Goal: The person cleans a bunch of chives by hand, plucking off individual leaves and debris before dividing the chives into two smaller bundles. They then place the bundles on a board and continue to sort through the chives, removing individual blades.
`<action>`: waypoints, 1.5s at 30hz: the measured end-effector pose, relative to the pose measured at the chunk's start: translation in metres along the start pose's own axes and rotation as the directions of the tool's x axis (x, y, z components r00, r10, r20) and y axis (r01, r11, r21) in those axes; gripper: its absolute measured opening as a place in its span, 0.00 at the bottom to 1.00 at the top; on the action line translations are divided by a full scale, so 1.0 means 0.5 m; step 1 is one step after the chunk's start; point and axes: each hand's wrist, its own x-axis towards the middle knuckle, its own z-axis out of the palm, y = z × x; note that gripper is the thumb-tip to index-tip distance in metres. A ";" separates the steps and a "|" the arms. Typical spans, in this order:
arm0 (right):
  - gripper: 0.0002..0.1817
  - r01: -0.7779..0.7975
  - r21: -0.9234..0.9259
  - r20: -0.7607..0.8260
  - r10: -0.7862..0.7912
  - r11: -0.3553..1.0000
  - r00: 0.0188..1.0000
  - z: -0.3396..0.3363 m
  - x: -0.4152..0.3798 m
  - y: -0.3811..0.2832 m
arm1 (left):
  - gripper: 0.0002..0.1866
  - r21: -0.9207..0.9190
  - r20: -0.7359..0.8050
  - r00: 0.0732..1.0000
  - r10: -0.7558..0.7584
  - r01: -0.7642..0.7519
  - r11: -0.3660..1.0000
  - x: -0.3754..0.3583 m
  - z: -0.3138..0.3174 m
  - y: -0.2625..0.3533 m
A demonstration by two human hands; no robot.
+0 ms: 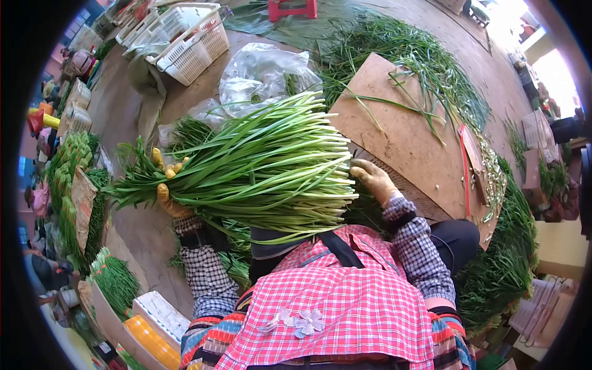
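Observation:
A large bundle of long green stalks point(271, 166) lies sideways over my lap, its pale cut ends fanned out to the right. My left hand point(169, 185), in a yellowish glove, grips the leafy end with its fingers wrapped round it. At the pale ends is my right hand point(373, 179), in a worn glove, its fingers bent and close to the stalk tips; whether it pinches anything is not clear. Beside it a brown board point(370, 123) carries a few loose leaves, a red strip point(464, 172) and a blade-like tool point(478, 176).
White crates point(194, 52) stand at the upper left, near clear plastic bags point(259, 74). Loose greens point(401, 37) are heaped behind the board, and more bundles point(499, 265) lie at right. A box with green bundles point(114, 283) is at the lower left. A red stool point(292, 9) stands at the top.

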 end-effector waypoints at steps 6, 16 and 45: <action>0.16 -0.321 0.448 0.321 0.185 0.835 0.929 0.050 0.039 0.001 | 0.37 0.135 -0.032 0.992 0.119 -0.114 0.984 0.003 0.022 -0.001; 0.14 -0.179 0.058 0.329 0.151 0.982 0.932 -0.090 -0.019 -0.060 | 0.40 0.134 -0.104 0.993 0.051 -0.037 0.990 -0.010 0.017 -0.002; 0.20 0.417 0.108 0.059 -0.425 0.902 0.903 -0.104 0.054 -0.224 | 0.26 0.105 -0.321 0.946 0.040 -0.006 0.994 -0.027 -0.011 0.005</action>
